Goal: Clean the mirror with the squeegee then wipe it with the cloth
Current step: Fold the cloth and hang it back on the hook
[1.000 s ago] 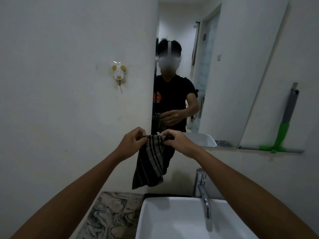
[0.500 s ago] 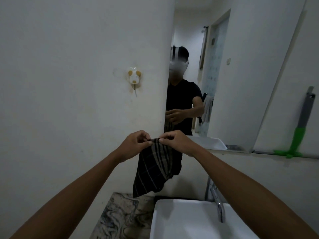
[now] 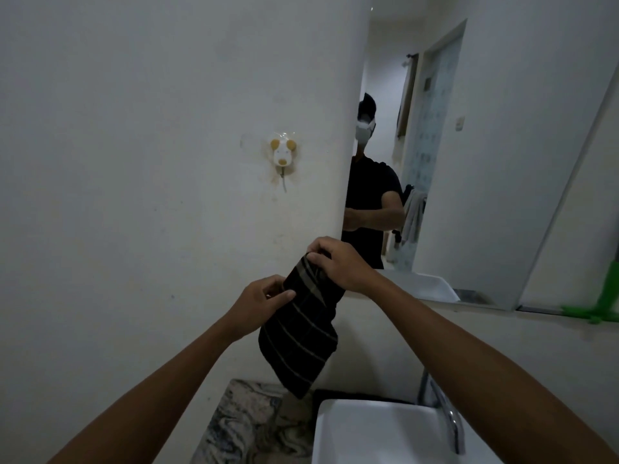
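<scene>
Dark cloth (image 3: 301, 333) beside mirror (image 3: 485, 162) edge

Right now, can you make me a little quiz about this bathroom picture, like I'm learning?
1. True or false: both hands are holding the striped cloth.
2. Where is the green squeegee? A) in the sink B) on the ledge beside the mirror C) hanging from the wall hook
3. Fill in: the cloth hangs in front of the wall, above the marbled ____.

Key:
1. True: the left hand grips its edge and the right hand pinches the top.
2. B, right of the mirror.
3. Counter, left of the white sink.
</scene>
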